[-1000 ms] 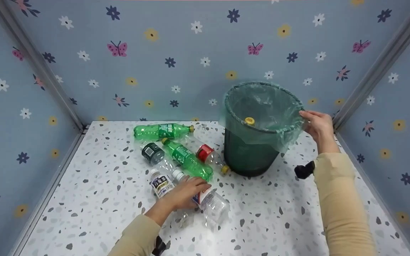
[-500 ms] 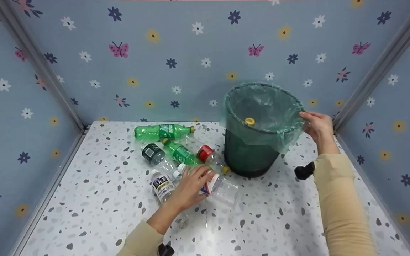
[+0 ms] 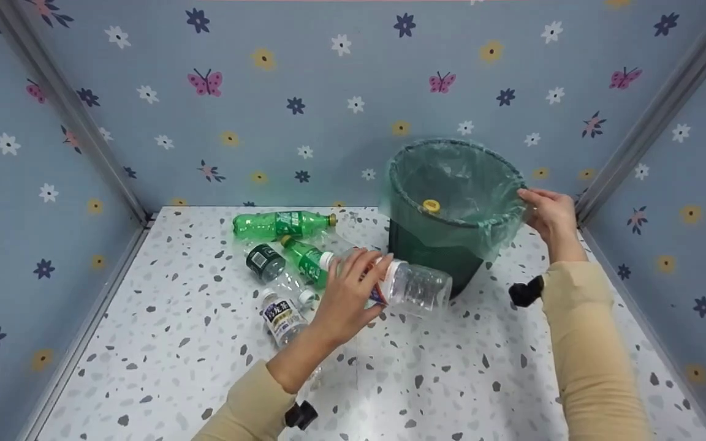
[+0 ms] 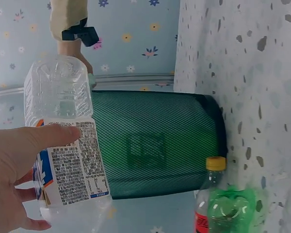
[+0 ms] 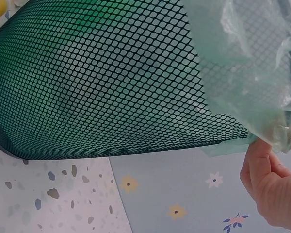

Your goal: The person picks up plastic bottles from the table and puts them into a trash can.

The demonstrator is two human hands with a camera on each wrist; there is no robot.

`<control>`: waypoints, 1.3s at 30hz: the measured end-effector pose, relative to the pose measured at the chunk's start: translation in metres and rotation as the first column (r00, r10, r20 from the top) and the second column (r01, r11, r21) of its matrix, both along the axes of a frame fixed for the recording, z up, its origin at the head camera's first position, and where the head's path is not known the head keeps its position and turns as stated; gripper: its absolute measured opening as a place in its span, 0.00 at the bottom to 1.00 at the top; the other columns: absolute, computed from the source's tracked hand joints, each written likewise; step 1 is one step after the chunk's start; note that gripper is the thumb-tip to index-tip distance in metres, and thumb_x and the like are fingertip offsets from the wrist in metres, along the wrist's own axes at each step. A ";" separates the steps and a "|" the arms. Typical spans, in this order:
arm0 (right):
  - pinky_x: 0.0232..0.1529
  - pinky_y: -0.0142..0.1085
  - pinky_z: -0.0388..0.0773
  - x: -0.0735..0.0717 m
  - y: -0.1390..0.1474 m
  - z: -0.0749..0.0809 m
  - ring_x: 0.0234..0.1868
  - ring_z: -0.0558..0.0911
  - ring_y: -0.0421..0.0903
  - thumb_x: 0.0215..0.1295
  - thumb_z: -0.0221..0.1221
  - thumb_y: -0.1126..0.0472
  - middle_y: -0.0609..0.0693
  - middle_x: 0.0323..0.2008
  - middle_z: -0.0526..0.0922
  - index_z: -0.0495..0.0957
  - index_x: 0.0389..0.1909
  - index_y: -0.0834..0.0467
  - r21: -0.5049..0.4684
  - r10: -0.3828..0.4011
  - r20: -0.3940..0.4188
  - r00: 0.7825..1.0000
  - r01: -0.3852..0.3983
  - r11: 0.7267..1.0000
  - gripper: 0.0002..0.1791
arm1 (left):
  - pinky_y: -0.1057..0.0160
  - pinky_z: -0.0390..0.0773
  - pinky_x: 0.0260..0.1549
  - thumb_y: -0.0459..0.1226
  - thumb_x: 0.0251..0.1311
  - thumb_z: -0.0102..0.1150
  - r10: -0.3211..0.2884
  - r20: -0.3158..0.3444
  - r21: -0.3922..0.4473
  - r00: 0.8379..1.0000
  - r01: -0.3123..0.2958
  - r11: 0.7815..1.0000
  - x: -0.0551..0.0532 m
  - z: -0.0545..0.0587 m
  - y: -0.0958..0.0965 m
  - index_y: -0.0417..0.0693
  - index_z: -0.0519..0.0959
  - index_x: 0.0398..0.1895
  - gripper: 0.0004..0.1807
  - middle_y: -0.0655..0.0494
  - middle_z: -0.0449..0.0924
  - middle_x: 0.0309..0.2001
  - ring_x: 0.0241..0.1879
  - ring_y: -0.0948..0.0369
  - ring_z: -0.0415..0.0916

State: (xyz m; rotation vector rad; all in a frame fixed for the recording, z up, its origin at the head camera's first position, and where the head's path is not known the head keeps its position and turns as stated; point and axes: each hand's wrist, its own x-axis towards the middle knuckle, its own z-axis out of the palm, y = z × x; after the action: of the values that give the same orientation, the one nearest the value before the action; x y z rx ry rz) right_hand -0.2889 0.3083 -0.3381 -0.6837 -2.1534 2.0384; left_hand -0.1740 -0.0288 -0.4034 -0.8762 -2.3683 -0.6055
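My left hand (image 3: pixel 350 297) grips a clear plastic bottle (image 3: pixel 420 288) with a white cap around its labelled middle, raised off the table in front of the bin. The left wrist view shows the thumb laid across the printed label (image 4: pixel 77 165). At the right, my right hand (image 3: pixel 552 214) pinches the rim of a black mesh trash bin (image 5: pixel 111 82), where a thin green bag (image 3: pixel 497 236) is folded over the edge. Inside the bin a yellow cap (image 3: pixel 431 206) shows; what lies below it is mostly hidden.
Left of the bin lie two green bottles (image 3: pixel 282 225), a dark-labelled clear bottle (image 3: pixel 265 262) and a white-labelled bottle (image 3: pixel 282 318). A red-labelled bottle (image 4: pixel 201 221) lies near the bin's base. Patterned walls (image 3: pixel 298 73) enclose the speckled table (image 3: pixel 163 343).
My left hand has lifted the clear bottle from the pile and carried it up and right, toward the bin. The right hand has stayed at the bin's rim.
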 end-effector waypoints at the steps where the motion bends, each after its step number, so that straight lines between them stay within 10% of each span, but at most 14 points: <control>1: 0.53 0.41 0.67 0.000 0.000 0.000 0.38 0.72 0.38 0.56 0.59 0.57 0.46 0.44 0.69 0.62 0.61 0.63 -0.003 0.000 -0.004 1.000 0.000 1.000 0.33 | 0.41 0.59 0.51 0.38 0.32 0.73 0.007 -0.006 0.004 1.000 -0.007 1.000 -0.001 0.005 0.003 0.48 0.66 0.60 0.43 0.51 0.65 0.55 0.57 0.52 0.59; 13: 0.29 0.27 0.74 0.003 -0.001 0.002 0.37 0.73 0.39 0.56 0.59 0.58 0.47 0.42 0.69 0.63 0.60 0.64 -0.027 0.016 -0.013 1.000 -0.016 0.999 0.31 | 0.42 0.57 0.52 0.40 0.38 0.70 0.081 -0.056 -0.026 0.995 -0.082 0.996 -0.031 0.060 0.033 0.48 0.64 0.62 0.42 0.49 0.64 0.56 0.58 0.52 0.57; 23: 0.28 0.28 0.75 0.004 0.000 0.002 0.29 0.74 0.37 0.55 0.60 0.59 0.48 0.39 0.70 0.71 0.45 0.59 -0.064 -0.003 -0.032 0.999 0.001 0.998 0.17 | 0.40 0.53 0.54 0.44 0.45 0.66 0.164 0.031 -0.164 0.986 -0.157 0.974 -0.058 0.100 0.058 0.50 0.59 0.65 0.42 0.49 0.60 0.60 0.61 0.52 0.53; 39: 0.28 0.27 0.75 0.000 -0.002 0.001 0.34 0.75 0.39 0.57 0.58 0.60 0.48 0.41 0.70 0.63 0.60 0.65 -0.048 -0.017 -0.012 1.000 0.017 0.999 0.30 | 0.41 0.53 0.55 0.38 0.56 0.56 0.361 0.032 -0.418 0.932 -0.316 0.852 -0.103 0.111 0.109 0.49 0.54 0.66 0.35 0.50 0.58 0.62 0.63 0.52 0.50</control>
State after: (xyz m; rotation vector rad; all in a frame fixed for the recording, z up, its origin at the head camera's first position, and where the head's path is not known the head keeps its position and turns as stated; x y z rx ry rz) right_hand -0.2887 0.3066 -0.3367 -0.6904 -2.0911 2.0864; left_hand -0.2768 0.0801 -0.2928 -0.5674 -2.7157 -0.0111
